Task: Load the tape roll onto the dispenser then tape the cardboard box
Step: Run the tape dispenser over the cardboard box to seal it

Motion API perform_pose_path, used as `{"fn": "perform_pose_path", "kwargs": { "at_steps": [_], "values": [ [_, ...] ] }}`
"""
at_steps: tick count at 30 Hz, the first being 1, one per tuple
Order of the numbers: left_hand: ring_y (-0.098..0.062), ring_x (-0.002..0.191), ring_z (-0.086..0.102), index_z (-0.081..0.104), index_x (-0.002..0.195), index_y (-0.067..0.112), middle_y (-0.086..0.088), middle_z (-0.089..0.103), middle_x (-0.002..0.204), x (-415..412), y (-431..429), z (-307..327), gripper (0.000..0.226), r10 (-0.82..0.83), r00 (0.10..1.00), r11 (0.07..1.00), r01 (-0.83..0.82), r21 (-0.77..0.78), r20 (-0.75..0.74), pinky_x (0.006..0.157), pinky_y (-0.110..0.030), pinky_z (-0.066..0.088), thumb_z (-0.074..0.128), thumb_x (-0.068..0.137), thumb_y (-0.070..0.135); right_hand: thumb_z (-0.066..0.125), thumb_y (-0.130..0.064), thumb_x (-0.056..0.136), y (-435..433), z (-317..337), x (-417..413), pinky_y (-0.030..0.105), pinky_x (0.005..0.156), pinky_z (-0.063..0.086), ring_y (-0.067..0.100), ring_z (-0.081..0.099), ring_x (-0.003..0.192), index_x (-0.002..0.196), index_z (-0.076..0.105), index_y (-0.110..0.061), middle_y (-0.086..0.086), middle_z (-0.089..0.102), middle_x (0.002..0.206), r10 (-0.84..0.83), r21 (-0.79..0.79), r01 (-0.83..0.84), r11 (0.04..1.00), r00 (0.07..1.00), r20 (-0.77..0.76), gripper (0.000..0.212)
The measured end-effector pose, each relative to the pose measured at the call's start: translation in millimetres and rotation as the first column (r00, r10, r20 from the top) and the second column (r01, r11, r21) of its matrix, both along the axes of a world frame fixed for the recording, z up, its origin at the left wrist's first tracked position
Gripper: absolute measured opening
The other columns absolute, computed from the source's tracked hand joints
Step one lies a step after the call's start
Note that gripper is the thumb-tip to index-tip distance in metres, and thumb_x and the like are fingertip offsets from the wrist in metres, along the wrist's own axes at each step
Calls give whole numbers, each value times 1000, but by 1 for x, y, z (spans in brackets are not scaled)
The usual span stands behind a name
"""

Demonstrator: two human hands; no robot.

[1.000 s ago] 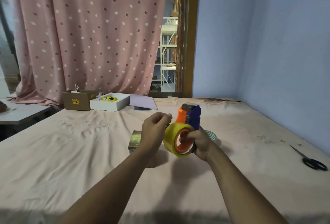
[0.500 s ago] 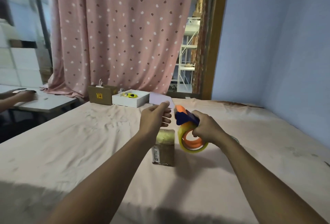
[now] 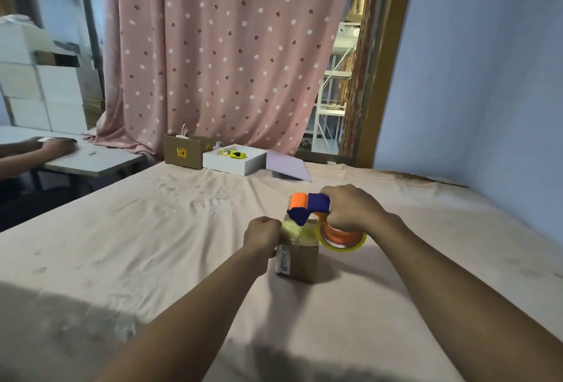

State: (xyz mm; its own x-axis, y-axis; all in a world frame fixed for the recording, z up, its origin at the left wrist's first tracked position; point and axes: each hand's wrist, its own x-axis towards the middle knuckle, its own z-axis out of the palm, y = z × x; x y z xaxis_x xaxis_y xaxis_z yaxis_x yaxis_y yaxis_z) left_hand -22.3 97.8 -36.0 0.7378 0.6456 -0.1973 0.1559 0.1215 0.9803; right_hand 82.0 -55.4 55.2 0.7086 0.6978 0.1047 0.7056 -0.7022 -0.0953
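While the small brown cardboard box [image 3: 298, 259] sits on the pink bedsheet [image 3: 152, 244], my left hand [image 3: 262, 236] at its near-left top edge is clenched, pinching the free end of tape down, I judge. Across the top, a yellowish strip [image 3: 300, 233] already lies. Just right of the box, my right hand [image 3: 350, 210] grasps the orange-and-blue plastic tape dispenser [image 3: 309, 207], with the clear yellowish tape roll [image 3: 342, 240] loaded. So loading's done, taping underway; pulling across, cutting and pressing remain. Beyond the box, a white tray [image 3: 233, 162] waits.
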Motion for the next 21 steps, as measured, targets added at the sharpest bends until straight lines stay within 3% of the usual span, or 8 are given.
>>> {"fn": "perform_pose_path", "kwargs": {
  "at_steps": [5,8,12,16,21],
  "values": [
    [-34,99,72,70,106,7,-17,74,108,-3,-11,10,29,-15,999,997,17,-74,28,75,-43,60,48,88,12,77,-30,76,4,6,0,34,74,51,26,56,111,137,54,-29,2,65,127,32,-182,-11,983,993,115,65],
    [-31,89,70,68,113,2,-16,74,105,-4,-10,14,30,-58,998,993,59,-104,18,82,-48,62,48,93,14,77,-32,77,6,12,-1,35,74,51,27,57,111,138,53,-29,3,65,127,45,-249,-11,968,990,132,66],
    [-31,85,67,68,113,0,-14,72,97,-3,-7,10,32,-70,997,991,72,-117,17,90,-51,59,48,98,21,73,-31,79,11,16,-5,38,78,55,27,59,106,137,57,-29,4,66,124,81,-287,-28,958,982,174,60],
    [-32,95,70,70,112,3,-20,74,113,-2,-6,6,37,-80,996,989,83,-123,26,91,-52,60,47,102,30,76,-34,78,18,21,-11,40,83,58,29,59,108,138,55,-29,3,66,125,110,-341,-40,939,976,188,65],
    [-28,102,70,69,108,9,-13,74,107,-3,-11,6,47,-96,995,972,99,-215,25,97,-50,57,34,107,41,76,-35,80,26,25,-15,39,82,58,28,61,106,136,57,-26,4,68,122,140,-373,-49,927,966,219,60]
  ]
}}
